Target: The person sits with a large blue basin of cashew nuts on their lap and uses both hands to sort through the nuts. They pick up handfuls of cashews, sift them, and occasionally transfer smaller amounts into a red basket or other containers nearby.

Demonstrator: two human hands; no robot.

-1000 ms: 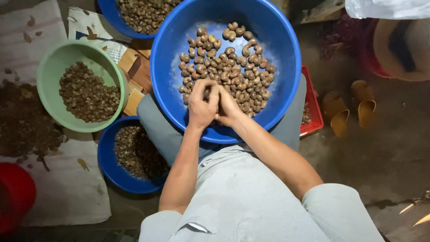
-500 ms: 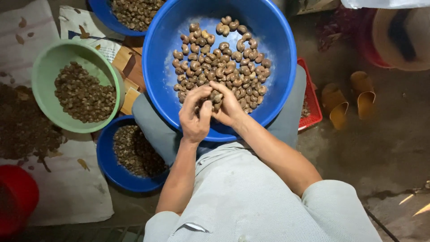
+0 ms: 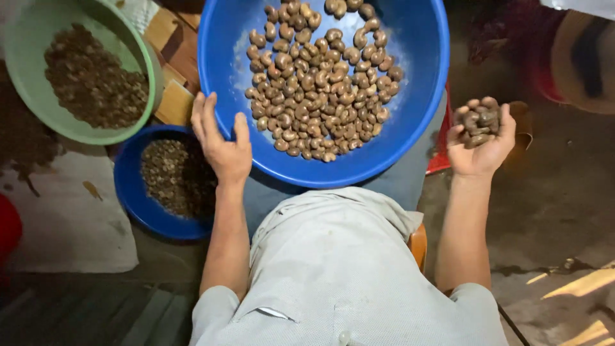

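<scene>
Right hand cups a heap of brown nuts, cashews perhaps, fingers curled round them, right of the big blue basin. Left hand rests open on its rim.

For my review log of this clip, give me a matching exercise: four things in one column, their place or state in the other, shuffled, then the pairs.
Things:
1. left hand
2. right hand
3. green bowl
4. small blue bowl

Place or state:
A. cupped, palm up, holding a handful of nuts
B. top left, beside the large blue basin
C. on the large basin's left rim
D. beside the left forearm

Pairs: 1-C, 2-A, 3-B, 4-D
</scene>
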